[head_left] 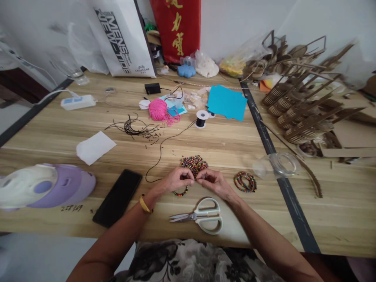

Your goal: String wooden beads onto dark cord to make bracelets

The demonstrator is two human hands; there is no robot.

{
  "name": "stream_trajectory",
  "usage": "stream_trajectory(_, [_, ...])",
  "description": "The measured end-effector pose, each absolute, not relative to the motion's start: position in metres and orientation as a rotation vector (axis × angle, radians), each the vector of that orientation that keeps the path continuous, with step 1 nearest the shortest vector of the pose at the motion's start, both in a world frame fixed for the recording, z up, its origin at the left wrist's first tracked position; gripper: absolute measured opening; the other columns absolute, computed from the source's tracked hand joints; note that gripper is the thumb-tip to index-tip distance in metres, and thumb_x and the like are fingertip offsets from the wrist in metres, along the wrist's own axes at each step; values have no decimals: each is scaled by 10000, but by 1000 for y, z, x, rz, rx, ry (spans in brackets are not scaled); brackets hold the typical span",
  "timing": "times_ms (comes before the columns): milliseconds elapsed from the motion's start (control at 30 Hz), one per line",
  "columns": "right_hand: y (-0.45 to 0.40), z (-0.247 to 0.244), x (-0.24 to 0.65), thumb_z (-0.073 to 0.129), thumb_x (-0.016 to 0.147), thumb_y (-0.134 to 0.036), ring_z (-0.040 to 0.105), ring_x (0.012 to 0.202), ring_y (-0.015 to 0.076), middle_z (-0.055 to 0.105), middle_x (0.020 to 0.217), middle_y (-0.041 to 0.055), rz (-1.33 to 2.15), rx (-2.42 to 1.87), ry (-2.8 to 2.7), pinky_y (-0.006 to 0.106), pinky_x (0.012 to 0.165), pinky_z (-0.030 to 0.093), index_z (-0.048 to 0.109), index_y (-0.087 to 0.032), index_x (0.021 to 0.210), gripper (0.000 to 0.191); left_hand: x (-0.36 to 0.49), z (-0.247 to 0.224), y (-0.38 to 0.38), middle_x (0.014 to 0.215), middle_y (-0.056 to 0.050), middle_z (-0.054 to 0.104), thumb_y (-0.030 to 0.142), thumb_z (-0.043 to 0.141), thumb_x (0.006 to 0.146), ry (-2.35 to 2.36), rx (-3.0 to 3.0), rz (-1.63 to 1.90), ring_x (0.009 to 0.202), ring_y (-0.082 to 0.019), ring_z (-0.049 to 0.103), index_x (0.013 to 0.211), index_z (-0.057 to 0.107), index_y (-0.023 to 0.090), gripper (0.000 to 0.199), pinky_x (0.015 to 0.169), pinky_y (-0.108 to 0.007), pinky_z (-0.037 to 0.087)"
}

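1. Just inside the near edge of the tabletop [223, 152] lie scissors [196, 216], with a phone [118, 197] to their left.
2. Beyond them, left hand [179, 178] and right hand [216, 182] almost meet, thumb and forefinger of each nearly together; whatever they pinch is too small to tell.
3. Beneath the left hand curves a beaded strand [180, 194]: stringing seems in hand, and the next move calls for a steady fingertip grip.
4. Loose beads [194, 161] are heaped against the fingertips; a beaded coil [248, 188] sits toward the right edge.
5. Black cord [161, 150] runs from the left hand to a spool [201, 119]; its slack could snag.
6. Farther back are pink yarn [158, 109] and, at the far edge, a shopping bag [125, 39].
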State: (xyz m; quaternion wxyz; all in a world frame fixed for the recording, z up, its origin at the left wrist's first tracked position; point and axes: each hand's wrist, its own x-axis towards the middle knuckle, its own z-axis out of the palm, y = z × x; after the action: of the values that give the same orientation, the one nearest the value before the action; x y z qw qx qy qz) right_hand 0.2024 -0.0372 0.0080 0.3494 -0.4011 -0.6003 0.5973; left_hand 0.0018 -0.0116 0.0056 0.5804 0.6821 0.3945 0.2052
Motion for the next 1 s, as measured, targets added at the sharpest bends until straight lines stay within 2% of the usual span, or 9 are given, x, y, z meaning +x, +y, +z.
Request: stream_trajectory(1000, [-38,5,203,655,793,-359,450,587,93,540,677,-12,1592,-1024,-1518,225,555,339,602,-154,804,212,1,0,-12,676,-9,612,226,636,739,912,1572,484,618,-96,520,757,651,123,106,600,-197,418])
